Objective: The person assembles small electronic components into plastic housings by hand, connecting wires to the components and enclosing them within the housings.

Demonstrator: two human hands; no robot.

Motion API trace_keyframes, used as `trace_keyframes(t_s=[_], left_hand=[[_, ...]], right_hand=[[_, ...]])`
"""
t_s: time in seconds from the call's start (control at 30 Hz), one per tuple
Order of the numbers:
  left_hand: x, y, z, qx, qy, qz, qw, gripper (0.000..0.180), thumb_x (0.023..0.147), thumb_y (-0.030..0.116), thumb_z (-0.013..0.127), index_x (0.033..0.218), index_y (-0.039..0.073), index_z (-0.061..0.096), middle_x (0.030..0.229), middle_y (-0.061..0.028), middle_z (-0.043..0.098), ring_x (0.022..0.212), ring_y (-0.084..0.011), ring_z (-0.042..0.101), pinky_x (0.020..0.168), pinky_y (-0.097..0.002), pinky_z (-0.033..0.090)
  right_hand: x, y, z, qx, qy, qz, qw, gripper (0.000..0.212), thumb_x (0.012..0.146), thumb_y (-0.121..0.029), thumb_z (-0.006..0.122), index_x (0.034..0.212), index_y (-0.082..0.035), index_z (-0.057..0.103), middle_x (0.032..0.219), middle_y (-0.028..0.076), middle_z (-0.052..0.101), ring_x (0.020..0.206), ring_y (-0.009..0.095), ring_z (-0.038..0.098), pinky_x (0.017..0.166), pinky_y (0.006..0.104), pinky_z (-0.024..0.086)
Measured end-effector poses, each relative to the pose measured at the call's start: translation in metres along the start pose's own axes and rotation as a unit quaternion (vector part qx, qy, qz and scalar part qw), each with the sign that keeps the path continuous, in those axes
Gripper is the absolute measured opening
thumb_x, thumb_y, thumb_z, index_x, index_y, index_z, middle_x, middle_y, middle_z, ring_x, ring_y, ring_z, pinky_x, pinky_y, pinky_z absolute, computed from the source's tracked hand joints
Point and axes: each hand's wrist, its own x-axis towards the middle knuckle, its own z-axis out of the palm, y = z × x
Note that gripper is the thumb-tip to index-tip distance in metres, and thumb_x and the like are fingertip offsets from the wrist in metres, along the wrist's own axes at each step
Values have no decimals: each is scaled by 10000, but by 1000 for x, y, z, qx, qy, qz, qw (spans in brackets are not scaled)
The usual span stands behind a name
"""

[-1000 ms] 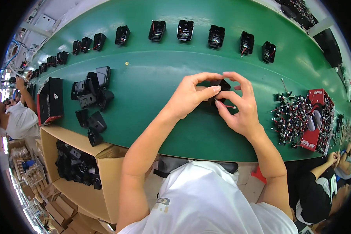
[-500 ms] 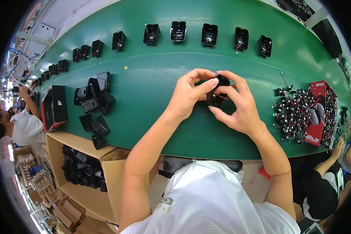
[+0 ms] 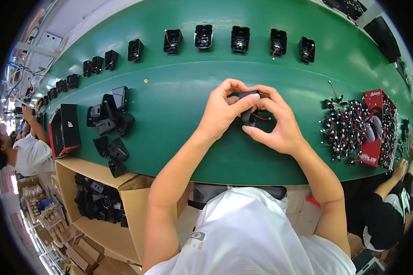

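Between both hands, above the green table (image 3: 188, 151), is a black plastic housing (image 3: 246, 118) with a thin red wire sticking out on its right. My left hand (image 3: 225, 105) grips it from the left, thumb across its top. My right hand (image 3: 278, 120) holds it from the right, with thumb and fingers curved round the wire side. The fingers hide much of the housing. Farther off, similar black housings (image 3: 240, 40) with red wires stand in a curved row. To the left lies a pile of empty-looking black shells (image 3: 109, 107).
On the right, a heap of small wired parts (image 3: 342, 130) lies against a red box (image 3: 372, 149). A black box (image 3: 65, 130) stands at the left edge, above an open carton (image 3: 135, 220) of black parts. Other people (image 3: 32, 153) sit at both sides.
The housing has turned in my hands, so more of its smooth outer side shows and less of its inside. My fingers have shifted slightly round it. The view has moved a little.
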Motion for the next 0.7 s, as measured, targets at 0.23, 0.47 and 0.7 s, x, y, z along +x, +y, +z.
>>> trace_keyframes(t_s=[0.23, 0.47, 0.7], left_hand=[[5, -3, -1, -14, 10, 10, 1000, 254, 936, 215, 670, 1053, 7, 582, 942, -52, 608, 726, -95, 614, 622, -229, 522], [2, -3, -2, 217, 6, 183, 959, 220, 932, 145, 635, 1106, 11, 643, 854, -48, 640, 687, -87, 607, 606, -235, 502], [5, -4, 1, 146, -6, 158, 977, 201, 893, 129, 687, 1057, 17, 657, 741, -18, 610, 613, -50, 553, 569, -223, 469]], right_hand=[[1, 12, -9, 365, -5, 152, 919, 421, 788, -209, 752, 1130, 8, 635, 1294, 110, 548, 1091, 159, 583, 967, 326, 465], [0, 31, -22, 573, -89, 214, 786, 653, 829, -285, 711, 1345, 29, 462, 1269, 135, 589, 1209, 277, 559, 951, 370, 462], [-3, 34, -24, 588, -83, 207, 778, 671, 823, -287, 725, 1356, 16, 453, 1269, 127, 589, 1213, 283, 554, 945, 378, 455]])
